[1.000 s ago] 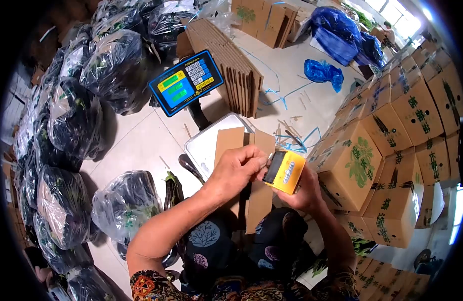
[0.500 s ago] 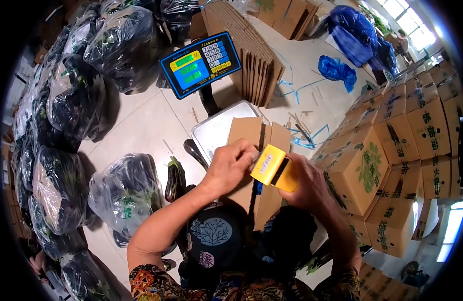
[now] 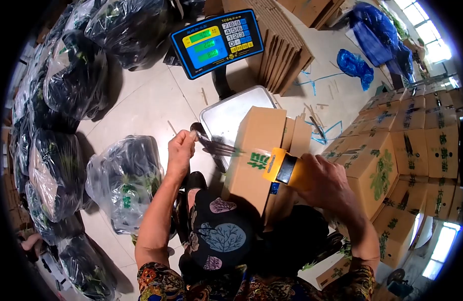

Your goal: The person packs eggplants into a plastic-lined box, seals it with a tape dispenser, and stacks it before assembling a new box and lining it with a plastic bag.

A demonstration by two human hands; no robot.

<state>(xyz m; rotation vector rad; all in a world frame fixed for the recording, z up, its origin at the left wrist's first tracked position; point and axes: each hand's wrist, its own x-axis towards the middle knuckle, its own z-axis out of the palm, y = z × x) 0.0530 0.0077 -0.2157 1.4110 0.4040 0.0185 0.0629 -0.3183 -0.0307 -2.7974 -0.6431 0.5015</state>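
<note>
My right hand (image 3: 326, 183) grips a yellow tape dispenser (image 3: 303, 174) over the top edge of a cardboard carton (image 3: 259, 125). A strip of clear packing tape (image 3: 216, 147) runs leftward from it, pulled taut across the carton's side. At its far end, my left hand (image 3: 180, 153) pinches the tape between thumb and fingers, out to the left of the carton. Green printing shows on the carton near the dispenser. The carton stands tilted between my knees, in front of the metal platform of a scale (image 3: 214, 113).
The scale's lit display (image 3: 216, 42) rises behind the platform. Flattened cardboard (image 3: 276, 47) leans beyond it. Stacked cartons (image 3: 369, 160) line the right side. Bagged dark produce (image 3: 76, 75) fills the left, with another plastic bag (image 3: 126, 180) nearer me. Blue plastic (image 3: 355, 67) lies on the floor.
My left hand has moved away from the dispenser to the left, drawing out a strip of tape. The carton has turned so its side shows more. The view has shifted slightly.
</note>
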